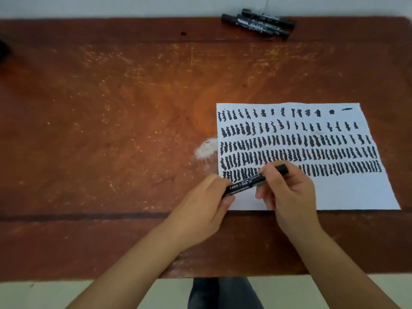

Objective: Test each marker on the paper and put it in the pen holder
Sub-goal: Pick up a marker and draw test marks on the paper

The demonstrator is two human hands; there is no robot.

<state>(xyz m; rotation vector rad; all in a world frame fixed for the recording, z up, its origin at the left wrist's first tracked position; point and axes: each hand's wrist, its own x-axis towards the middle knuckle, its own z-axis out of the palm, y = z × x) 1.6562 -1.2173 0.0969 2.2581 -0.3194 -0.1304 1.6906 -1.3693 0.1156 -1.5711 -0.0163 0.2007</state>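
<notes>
Both hands hold one slim black marker with white print on its barrel [247, 182], which lies slanted across the near left corner of the paper, its lower end toward the person's left and its higher end toward the right. The left hand [207, 204] has a closed grip on the lower end, fingers curled round the barrel and thumb side toward the sheet, wrist and bare forearm running back to the lower left. The right hand [287, 190] pinches the upper part, thumb and fingertips closed on it just behind the black end that pokes out past the knuckles, the remaining fingers folded beneath; its forearm runs down to the lower right.

Under the marker lies a white sheet of paper covered in rows of short black strokes [347, 192], its near strip bare, resting on the right half of the scuffed reddish-brown wooden worktop [111, 108]. Well apart, at the far edge of the worktop, a small pile of black markers [258, 22] lies together.
</notes>
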